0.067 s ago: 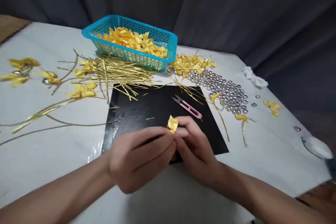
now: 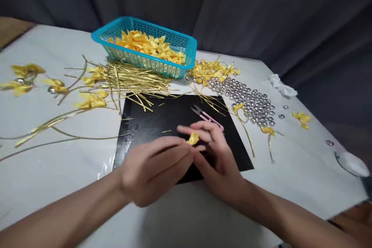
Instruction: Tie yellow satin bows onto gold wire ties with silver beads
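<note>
Over the black board (image 2: 154, 118), both hands meet at a small yellow satin ribbon flower (image 2: 193, 138). My left hand (image 2: 159, 168) is closed, its fingertips pinching the flower's base from the left. My right hand (image 2: 216, 159) has its thumb against the same spot, while its index and middle fingers stretch out behind the flower. Whatever sits between the fingertips below the petals is hidden. Pink-handled thread snips (image 2: 205, 115) lie on the board just beyond my right fingers.
A blue basket (image 2: 190, 52) of yellow ribbon pieces stands at the back. Gold wire stems (image 2: 136, 79) are heaped before it. Silver beads (image 2: 252, 102) spread to the right, near yellow flowers (image 2: 209, 69). Finished-looking flowers (image 2: 91, 99) lie left. A white object (image 2: 351, 163) sits far right.
My right index and middle fingers have uncurled and reach further left behind the flower. The flower has tipped to the right and sits slightly lower.
</note>
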Available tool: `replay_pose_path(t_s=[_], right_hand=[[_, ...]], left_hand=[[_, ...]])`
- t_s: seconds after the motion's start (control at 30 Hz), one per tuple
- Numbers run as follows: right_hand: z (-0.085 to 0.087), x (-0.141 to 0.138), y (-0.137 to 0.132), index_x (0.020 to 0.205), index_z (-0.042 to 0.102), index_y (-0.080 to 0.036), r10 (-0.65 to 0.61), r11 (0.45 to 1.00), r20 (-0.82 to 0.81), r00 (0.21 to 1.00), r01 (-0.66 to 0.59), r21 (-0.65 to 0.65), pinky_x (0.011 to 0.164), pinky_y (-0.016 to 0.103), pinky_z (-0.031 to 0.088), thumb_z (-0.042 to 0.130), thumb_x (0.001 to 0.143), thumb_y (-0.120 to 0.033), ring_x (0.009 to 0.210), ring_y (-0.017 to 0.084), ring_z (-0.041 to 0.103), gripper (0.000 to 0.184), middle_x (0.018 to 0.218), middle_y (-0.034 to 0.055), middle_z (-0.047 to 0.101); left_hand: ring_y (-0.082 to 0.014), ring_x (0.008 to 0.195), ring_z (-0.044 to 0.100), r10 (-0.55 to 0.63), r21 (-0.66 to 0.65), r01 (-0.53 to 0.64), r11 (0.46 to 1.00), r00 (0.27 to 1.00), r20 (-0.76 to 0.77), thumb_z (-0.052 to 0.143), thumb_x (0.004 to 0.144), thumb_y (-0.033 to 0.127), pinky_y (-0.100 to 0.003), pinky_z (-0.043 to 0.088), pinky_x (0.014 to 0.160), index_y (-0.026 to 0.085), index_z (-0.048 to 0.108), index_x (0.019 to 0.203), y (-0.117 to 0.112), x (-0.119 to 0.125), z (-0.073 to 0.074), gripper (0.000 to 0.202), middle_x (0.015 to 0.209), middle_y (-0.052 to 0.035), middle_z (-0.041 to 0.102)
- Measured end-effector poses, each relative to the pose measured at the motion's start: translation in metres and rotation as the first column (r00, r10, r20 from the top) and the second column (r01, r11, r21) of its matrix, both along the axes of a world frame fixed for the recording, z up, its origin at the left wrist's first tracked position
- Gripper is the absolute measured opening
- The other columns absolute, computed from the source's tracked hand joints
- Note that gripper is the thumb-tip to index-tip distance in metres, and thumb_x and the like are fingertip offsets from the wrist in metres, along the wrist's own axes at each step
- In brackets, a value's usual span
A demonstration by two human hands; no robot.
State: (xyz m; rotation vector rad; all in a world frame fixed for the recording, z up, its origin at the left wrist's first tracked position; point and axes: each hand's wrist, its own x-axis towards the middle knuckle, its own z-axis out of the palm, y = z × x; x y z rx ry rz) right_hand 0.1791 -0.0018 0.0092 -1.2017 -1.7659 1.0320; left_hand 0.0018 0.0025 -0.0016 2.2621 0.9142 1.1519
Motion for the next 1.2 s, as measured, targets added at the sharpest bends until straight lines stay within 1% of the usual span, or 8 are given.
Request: replay_pose_path(t_s=[0.07,0.2,0.4,0.57,0.77,0.93,1.07,1.2], right_hand=[[0.002,0.002,0.003,0.116,0.040,-0.020,-0.104,0.987,0.063,0.993,0.096,0.126,0.085,0.034,0.047,0.053,0.084,-0.022,0.103,0.017,0.052,0.034,0.123,0.0104,0.049],[0.005,0.006,0.005,0.101,0.053,-0.019,-0.084,0.947,0.129,0.988,0.039,0.320,0.101,0.038,0.035,0.055,0.084,-0.017,0.113,0.018,0.048,0.017,0.112,0.0077,0.055],[0.006,0.007,0.009,0.091,0.059,-0.017,-0.016,0.919,0.123,0.992,-0.034,0.392,0.096,0.030,0.038,0.057,0.083,-0.012,0.102,0.013,0.053,0.010,0.101,0.0057,0.059],[0.009,0.006,0.012,0.084,0.060,-0.015,0.065,0.899,0.062,0.996,-0.085,0.430,0.086,0.028,0.041,0.056,0.082,-0.005,0.088,0.011,0.057,0.011,0.086,0.0025,0.063],[0.015,0.005,0.009,0.078,0.058,-0.016,0.003,0.928,-0.022,1.000,0.005,0.372,0.077,0.028,0.044,0.057,0.082,-0.006,0.080,0.010,0.057,0.011,0.078,0.0006,0.061],[0.011,0.005,0.009,0.086,0.061,-0.016,0.083,0.952,-0.036,0.996,-0.069,0.299,0.074,0.027,0.049,0.055,0.084,-0.008,0.083,0.012,0.060,0.010,0.084,0.0037,0.064],[0.011,0.004,0.011,0.083,0.061,-0.016,0.085,0.902,0.037,0.996,-0.093,0.421,0.075,0.028,0.048,0.054,0.082,-0.004,0.081,0.012,0.060,0.015,0.080,0.0035,0.065],[0.019,0.006,0.008,0.085,0.057,-0.016,0.121,0.858,0.109,0.987,-0.160,0.488,0.073,0.029,0.047,0.050,0.080,-0.001,0.078,0.012,0.058,0.018,0.079,0.0032,0.062]], left_hand=[[-0.0121,0.088,0.067,-0.004,0.033,0.003,0.999,1.000,0.019,0.047,0.089,0.016,-0.019,0.056,0.077,0.017,0.062,0.096,0.004,0.002,-0.001,0.016,0.097,-0.0065,0.071],[-0.0116,0.080,0.068,0.052,0.139,-0.053,0.989,0.999,0.008,0.060,0.081,0.010,-0.017,0.056,0.075,0.017,0.062,0.090,0.009,0.001,0.001,0.011,0.090,-0.0034,0.071],[-0.0098,0.089,0.066,0.001,0.215,0.013,0.977,0.998,-0.062,0.063,0.077,0.006,-0.014,0.050,0.087,0.015,0.059,0.102,0.007,-0.003,-0.002,0.026,0.098,-0.0033,0.069],[-0.0089,0.086,0.066,-0.010,0.179,0.010,0.984,1.000,-0.004,0.061,0.080,0.007,-0.013,0.052,0.082,0.015,0.059,0.100,0.005,-0.001,-0.003,0.022,0.096,-0.0024,0.070],[-0.0092,0.089,0.066,-0.118,0.069,0.114,0.991,0.992,0.049,0.054,0.085,0.011,-0.013,0.054,0.078,0.014,0.061,0.097,0.002,0.001,-0.009,0.014,0.100,-0.0059,0.069],[-0.0083,0.087,0.066,-0.086,0.044,0.082,0.996,0.992,0.090,0.057,0.081,0.005,-0.012,0.053,0.080,0.015,0.060,0.098,0.002,0.001,-0.006,0.020,0.096,-0.0036,0.070],[-0.0092,0.092,0.065,-0.116,0.058,0.111,0.992,0.989,0.087,0.056,0.083,0.008,-0.013,0.052,0.084,0.015,0.060,0.099,0.001,0.001,-0.008,0.018,0.099,-0.0044,0.069],[-0.0116,0.082,0.066,-0.162,0.036,0.162,0.986,0.987,0.007,0.045,0.089,0.017,-0.017,0.056,0.071,0.018,0.060,0.098,0.001,0.004,-0.010,0.017,0.095,-0.0050,0.070]])
